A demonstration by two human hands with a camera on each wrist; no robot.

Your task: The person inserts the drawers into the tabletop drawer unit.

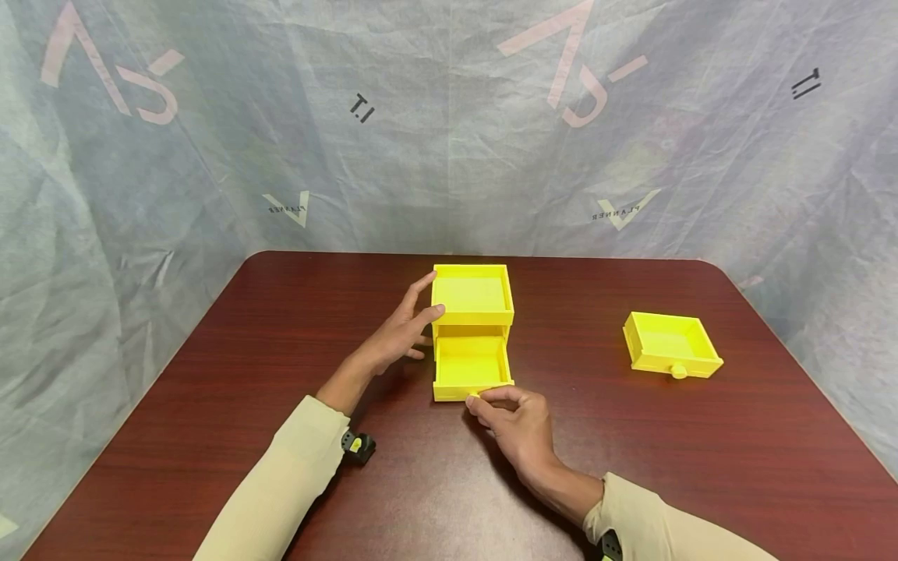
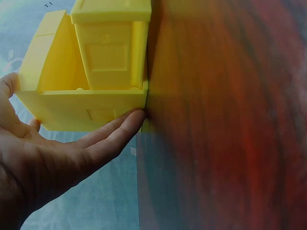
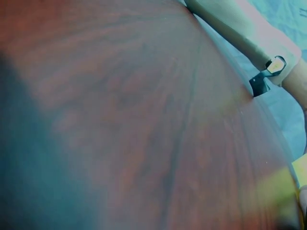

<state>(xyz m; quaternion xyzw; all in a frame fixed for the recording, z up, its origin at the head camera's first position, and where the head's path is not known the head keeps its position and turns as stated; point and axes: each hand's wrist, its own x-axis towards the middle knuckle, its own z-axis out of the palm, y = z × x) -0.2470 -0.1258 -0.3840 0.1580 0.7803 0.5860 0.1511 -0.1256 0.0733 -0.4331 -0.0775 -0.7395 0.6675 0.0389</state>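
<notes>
A small yellow cabinet (image 1: 472, 294) with a tray-like top stands near the middle of the table. Its lower drawer (image 1: 471, 362) is pulled part way out towards me, and it looks bare inside. My right hand (image 1: 522, 428) pinches the drawer's front knob between thumb and fingertips. Against the cabinet's left side rests my left hand (image 1: 396, 335), fingers stretched out and thumb at the top edge. In the left wrist view, straight fingers (image 2: 115, 136) lie along the cabinet's side wall (image 2: 72, 112). Only a sliver of the yellow drawer (image 3: 301, 170) shows in the right wrist view.
A second yellow drawer (image 1: 673, 343) with a round knob sits apart on the right of the dark red wooden table (image 1: 337, 304). Grey printed cloth (image 1: 449, 140) hangs behind the table and along its sides. Black wrist cameras, like the left one (image 1: 359, 447), sit below both hands.
</notes>
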